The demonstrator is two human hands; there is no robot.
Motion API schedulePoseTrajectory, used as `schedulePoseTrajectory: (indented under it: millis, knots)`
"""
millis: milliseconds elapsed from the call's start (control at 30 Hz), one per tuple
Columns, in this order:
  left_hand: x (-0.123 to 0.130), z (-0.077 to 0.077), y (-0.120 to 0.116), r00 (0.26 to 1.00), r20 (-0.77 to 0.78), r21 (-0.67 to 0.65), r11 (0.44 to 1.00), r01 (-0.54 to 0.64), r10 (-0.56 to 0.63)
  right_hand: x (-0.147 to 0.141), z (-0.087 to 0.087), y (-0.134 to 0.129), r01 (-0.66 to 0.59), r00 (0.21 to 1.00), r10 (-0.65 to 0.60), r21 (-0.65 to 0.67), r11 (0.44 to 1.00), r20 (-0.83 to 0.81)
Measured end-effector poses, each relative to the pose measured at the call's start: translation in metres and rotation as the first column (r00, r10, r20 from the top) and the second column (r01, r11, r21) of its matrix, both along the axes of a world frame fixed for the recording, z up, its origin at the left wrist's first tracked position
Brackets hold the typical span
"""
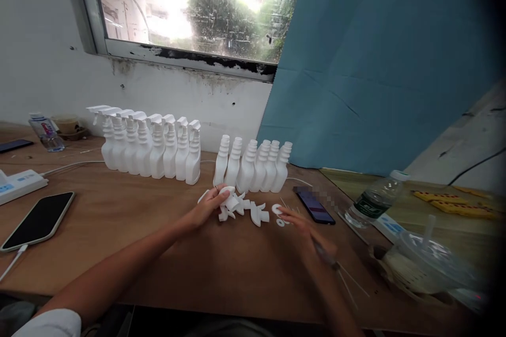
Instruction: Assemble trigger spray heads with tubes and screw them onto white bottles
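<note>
My left hand [209, 206] is closed around a white spray trigger head [232, 201], just above the table. More loose white trigger heads [258, 214] lie beside it. My right hand [306, 231], smeared by motion, stretches its fingers to a white ring washer [276, 209]. Whether they pinch it I cannot tell. A slim greyish tool [324, 254] with two thin prongs is tucked in the right palm, pointing toward me. Another small washer [280, 222] lies under the fingertips. Behind my hands stand several open white bottles [247, 166]; to their left, several bottles with trigger heads fitted [157, 150].
A dark phone [315, 205], a water bottle [373, 199] and a lidded drink cup [429, 260] with a straw stand right. At left are a charging phone [38, 221], a power strip [21, 185] and another water bottle [47, 132]. A blue cloth [367, 63] hangs behind.
</note>
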State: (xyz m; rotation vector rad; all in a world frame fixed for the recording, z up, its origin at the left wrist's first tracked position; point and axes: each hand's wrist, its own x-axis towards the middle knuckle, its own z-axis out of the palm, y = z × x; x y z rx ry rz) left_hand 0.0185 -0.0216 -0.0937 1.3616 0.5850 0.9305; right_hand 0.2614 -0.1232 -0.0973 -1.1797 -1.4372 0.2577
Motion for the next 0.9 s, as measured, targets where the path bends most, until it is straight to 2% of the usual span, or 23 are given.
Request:
schedulePoseTrajectory:
  millis: [67,100,200,267,333,500,667,733,800,900]
  knots:
    - [-0.009,0.008,0.003,0.993,-0.098,0.228,0.973,-0.041,0.065,0.016,0.0,0.008,0.113,0.993,-0.115,-0.066,0.991,-0.02]
    - [-0.011,0.011,0.002,0.983,-0.165,0.322,0.946,-0.025,0.082,0.023,-0.003,0.012,0.147,0.988,-0.151,-0.107,0.983,-0.037]
    - [-0.014,0.012,-0.005,0.91,-0.402,0.543,0.827,0.144,0.105,0.037,-0.012,0.02,0.16,0.974,-0.194,-0.241,0.957,-0.121]
    - [-0.012,0.009,-0.01,0.841,-0.522,0.636,0.721,0.275,0.139,0.038,-0.015,0.02,0.153,0.965,-0.199,-0.25,0.956,-0.172]
    - [-0.009,0.004,-0.012,0.788,-0.587,0.689,0.625,0.367,0.185,0.036,-0.015,0.018,0.153,0.956,-0.204,-0.233,0.96,-0.21]
    - [-0.006,-0.008,-0.007,0.705,-0.643,0.742,0.47,0.478,0.298,0.031,-0.011,0.012,0.164,0.931,-0.227,-0.228,0.96,-0.286]
    - [-0.005,-0.015,-0.001,0.689,-0.631,0.776,0.276,0.568,0.357,0.031,-0.013,0.013,0.18,0.921,-0.247,-0.231,0.956,-0.303]
    - [-0.006,-0.012,-0.001,0.714,-0.611,0.791,0.242,0.561,0.343,0.032,-0.014,0.013,0.175,0.928,-0.237,-0.226,0.958,-0.287]
    - [-0.01,-0.004,0.002,0.746,-0.567,0.824,0.246,0.511,0.349,0.033,-0.014,0.012,0.166,0.939,-0.222,-0.217,0.962,-0.264]
    - [-0.024,0.013,0.014,0.791,-0.426,0.903,0.265,0.339,0.439,0.035,-0.015,0.011,0.18,0.946,-0.227,-0.204,0.962,-0.232]
